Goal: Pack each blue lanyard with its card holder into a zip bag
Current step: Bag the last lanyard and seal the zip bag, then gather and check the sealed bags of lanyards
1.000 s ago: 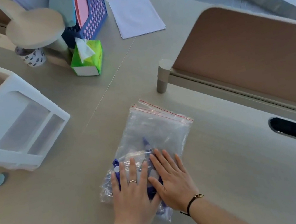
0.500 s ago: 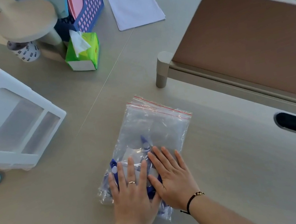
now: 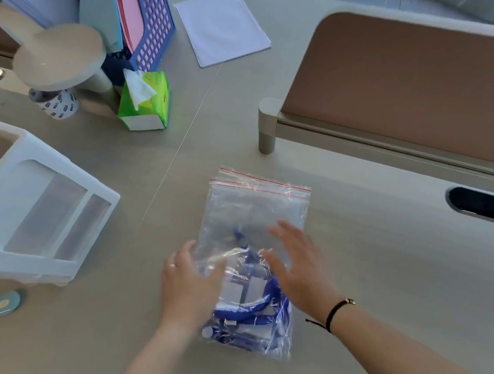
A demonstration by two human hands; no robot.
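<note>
A clear zip bag (image 3: 253, 215) with a red-lined seal lies flat on the desk in front of me. Its near half holds a coiled blue lanyard (image 3: 258, 309) and a clear card holder (image 3: 242, 289). My left hand (image 3: 186, 283) sits at the bag's left edge, fingers spread, its fingertips touching the plastic. On the right side of the bag my right hand (image 3: 299, 262) is spread flat, partly over the plastic. Neither hand grips anything. The bag's far half looks empty.
A white drawer organiser (image 3: 27, 218) stands to the left, a small round blue object (image 3: 3, 303) in front of it. A green tissue box (image 3: 145, 104), a lamp base (image 3: 58, 56), a blue file basket (image 3: 150, 24) and white paper (image 3: 221, 26) lie beyond. A brown divider panel (image 3: 402, 91) runs along the right.
Both hands were pressed side by side on the bag's near half over the lanyard. Now they have parted to the bag's left and right sides, uncovering the lanyard and card holder.
</note>
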